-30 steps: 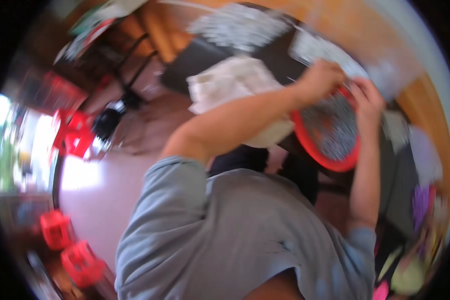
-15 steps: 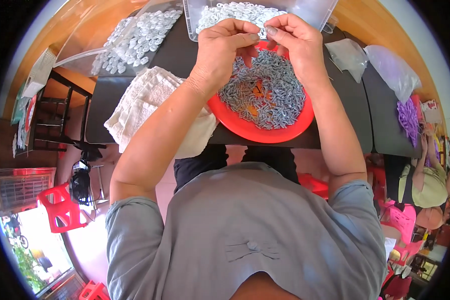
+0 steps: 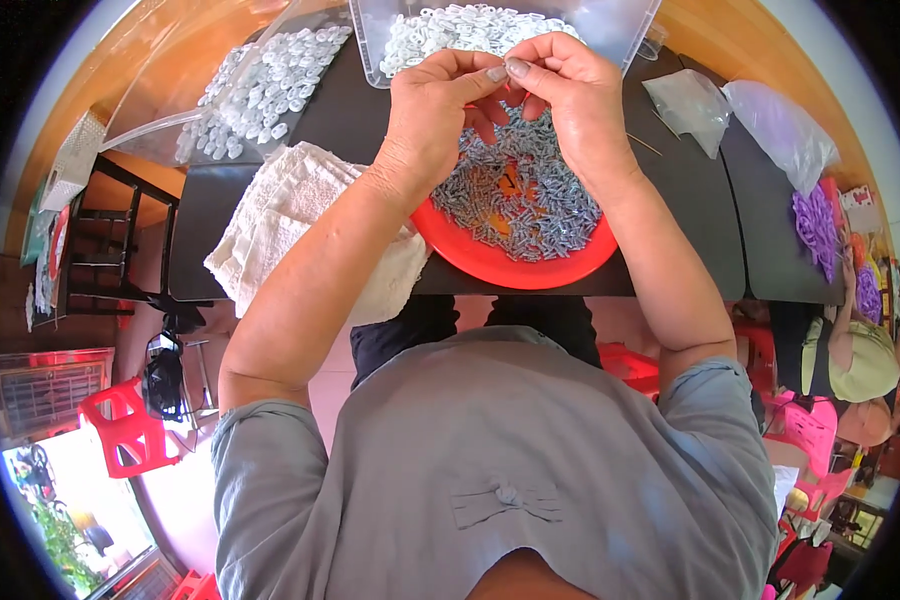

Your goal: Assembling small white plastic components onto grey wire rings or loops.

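Note:
My left hand (image 3: pixel 438 108) and my right hand (image 3: pixel 570 92) meet above the far side of a red basin (image 3: pixel 515 275). Both are closed in a pinch, thumb tips and forefingers nearly touching. Whatever small thing lies between the fingertips is too small to name. Many small grey-blue metal screws (image 3: pixel 545 225) fill the basin below. Just beyond my hands stands a clear plastic bin (image 3: pixel 368 55) holding a heap of small white plastic pieces (image 3: pixel 460 28).
A folded white towel (image 3: pixel 280 225) lies left of the basin. Behind it, a clear bag holds white pieces (image 3: pixel 270 85). Plastic bags (image 3: pixel 690 105) and a thin stick (image 3: pixel 644 144) lie to the right. Another person (image 3: pixel 860 360) sits at far right near purple strips (image 3: pixel 817 230).
My hands have drawn closer together, the right one moving left so the fingertips almost meet. The whole view has shifted slightly.

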A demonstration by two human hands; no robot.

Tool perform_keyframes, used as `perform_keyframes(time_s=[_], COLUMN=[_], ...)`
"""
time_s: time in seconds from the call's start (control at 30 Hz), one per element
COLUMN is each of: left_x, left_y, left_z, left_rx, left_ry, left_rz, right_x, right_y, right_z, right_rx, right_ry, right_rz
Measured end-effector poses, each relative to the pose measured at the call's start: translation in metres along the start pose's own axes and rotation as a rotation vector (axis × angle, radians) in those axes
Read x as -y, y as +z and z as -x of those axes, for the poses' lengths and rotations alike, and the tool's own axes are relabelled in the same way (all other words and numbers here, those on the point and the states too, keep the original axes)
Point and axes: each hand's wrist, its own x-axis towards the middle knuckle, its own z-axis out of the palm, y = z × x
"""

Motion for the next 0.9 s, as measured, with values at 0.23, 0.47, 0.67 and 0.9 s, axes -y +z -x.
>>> perform_keyframes(time_s=[0.23,0.47,0.67,0.9], left_x=[0.003,-0.003,-0.006,-0.006], left_y=[-0.01,-0.008,-0.004,-0.006], left_z=[-0.002,0.0,0.003,0.004], left_rx=[0.054,0.057,0.028,0.039], left_ry=[-0.142,-0.095,-0.038,-0.036], left_rz=[0.064,0.131,0.014,0.043], right_x=[-0.006,0.004,0.004,0.005], right_y=[-0.001,-0.011,-0.01,-0.009], right_z=[-0.002,-0.003,-0.002,-0.001], right_rx=[-0.005,0.021,0.064,0.087], right_ry=[-0.042,0.002,-0.083,-0.136], right_rz=[0.069,0.148,0.396,0.464])
